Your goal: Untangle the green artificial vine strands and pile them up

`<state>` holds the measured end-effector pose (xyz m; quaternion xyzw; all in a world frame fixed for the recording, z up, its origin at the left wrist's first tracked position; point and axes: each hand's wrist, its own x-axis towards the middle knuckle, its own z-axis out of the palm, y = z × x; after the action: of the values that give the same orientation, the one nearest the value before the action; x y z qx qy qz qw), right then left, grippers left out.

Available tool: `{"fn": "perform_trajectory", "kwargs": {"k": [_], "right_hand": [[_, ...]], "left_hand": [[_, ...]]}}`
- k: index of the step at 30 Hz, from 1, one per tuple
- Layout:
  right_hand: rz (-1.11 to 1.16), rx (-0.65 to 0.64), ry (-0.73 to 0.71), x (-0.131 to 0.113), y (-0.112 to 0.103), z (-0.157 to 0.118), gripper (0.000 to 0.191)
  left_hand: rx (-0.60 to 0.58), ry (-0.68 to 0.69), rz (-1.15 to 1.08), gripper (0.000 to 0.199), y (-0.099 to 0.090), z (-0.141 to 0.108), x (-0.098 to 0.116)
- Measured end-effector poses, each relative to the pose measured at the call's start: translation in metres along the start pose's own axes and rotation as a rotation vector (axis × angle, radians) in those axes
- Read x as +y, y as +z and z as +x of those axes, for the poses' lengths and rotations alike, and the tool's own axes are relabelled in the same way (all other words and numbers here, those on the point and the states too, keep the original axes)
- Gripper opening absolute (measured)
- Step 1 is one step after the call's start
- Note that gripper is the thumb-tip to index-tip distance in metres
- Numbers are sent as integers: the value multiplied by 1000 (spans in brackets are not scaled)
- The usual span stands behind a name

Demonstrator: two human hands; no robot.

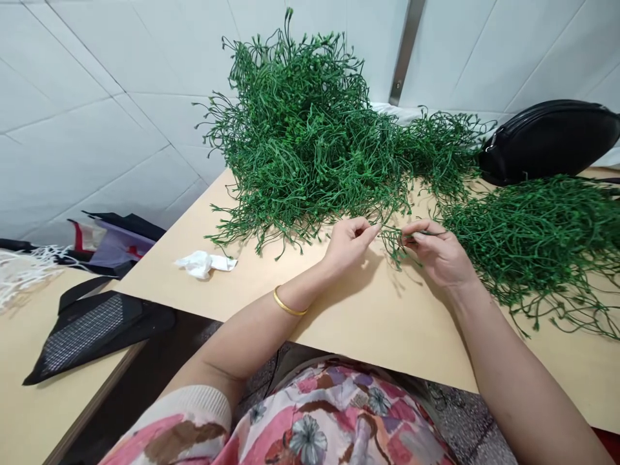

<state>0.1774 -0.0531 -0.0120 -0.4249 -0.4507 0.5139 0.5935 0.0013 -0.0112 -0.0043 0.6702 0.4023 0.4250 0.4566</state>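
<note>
Thin green artificial stems [392, 244] with small budded tips hang between my two hands, above the tan table. My left hand [349, 244], with a gold bangle on its wrist, pinches a green stem between thumb and forefinger. Just to the right, my right hand [438, 253] is closed on green stems, its thumb against the forefinger. A tall tangled heap of green stems [310, 135] lies right behind my hands. Another pile of the same stems [537, 239] is to the right of my right hand.
A crumpled white tissue [201, 264] lies on the tan table [179, 290] at the left. A black bag [552, 142] stands at the back right, near the tiled wall. On a second surface at the far left are a black mesh item [87, 329] and white strands [29, 271].
</note>
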Motion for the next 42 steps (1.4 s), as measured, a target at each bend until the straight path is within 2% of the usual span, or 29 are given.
{"fn": "perform_trajectory", "kwargs": {"k": [4,10,12,14,18,24,26,29,34,36,37,40,42], "right_hand": [[69,8,-23,0,-3,2,9],[-78,-104,15,-5,1,-1,8],[-146,-134,38,-6,2,-2,10],[-164,-141,61,-6,3,-2,10],[-138,-64,72,-5,4,-1,8],[-87,76,91,3,12,2,15],[-40,119,111,5,13,3,19],[18,170,164,7,11,4,27],[-71,128,227,11,7,7,34],[-195,172,168,11,7,6,33],[-281,221,90,9,8,4,32],[-603,416,-289,1,11,-5,31],[-772,451,-502,-6,16,-13,24]], "left_hand": [[-98,-119,-105,28,6,-3,3],[-37,-213,-277,18,9,-5,5],[-15,-223,-302,22,10,-6,4],[-43,-201,-347,29,12,-6,2],[-182,-213,-457,25,12,-6,-1],[-284,-360,-434,11,8,-4,-2],[-293,-388,-420,8,8,-3,-2],[-297,-408,-463,15,7,0,-3],[-240,-544,-649,19,6,4,-4],[-192,-572,-652,22,6,5,-4],[-163,-579,-645,23,6,6,-4],[-41,-560,-624,25,7,8,-8],[34,-522,-601,26,7,9,-10]]}}
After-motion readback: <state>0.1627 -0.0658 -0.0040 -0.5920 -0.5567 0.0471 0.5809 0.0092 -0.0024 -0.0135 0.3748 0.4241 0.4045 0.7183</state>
